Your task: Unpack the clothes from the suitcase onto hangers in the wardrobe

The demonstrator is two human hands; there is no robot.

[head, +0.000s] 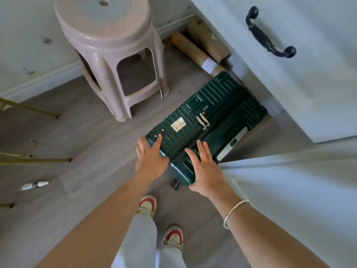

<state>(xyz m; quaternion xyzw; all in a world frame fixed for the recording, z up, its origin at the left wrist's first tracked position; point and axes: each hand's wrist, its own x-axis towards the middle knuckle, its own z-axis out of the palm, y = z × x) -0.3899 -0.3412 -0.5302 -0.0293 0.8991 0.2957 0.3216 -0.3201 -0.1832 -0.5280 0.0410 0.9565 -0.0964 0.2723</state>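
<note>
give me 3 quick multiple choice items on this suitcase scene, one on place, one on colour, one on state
1. Where is the stool?
A. left of the suitcase
B. on the suitcase
C. inside the wardrobe

2. What colour is the suitcase?
A. red
B. dark green
C. white

3. What state is the suitcase in?
A. open, clothes showing
B. closed
C. lid missing

Answers:
1 A, it stands on the floor to the left.
2 B, its ribbed shell is dark green.
3 B, both halves meet, with the left hand and right hand resting open on it.

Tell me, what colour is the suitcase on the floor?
Dark green, with a ribbed shell; the suitcase shows clearly in the head view.
</note>
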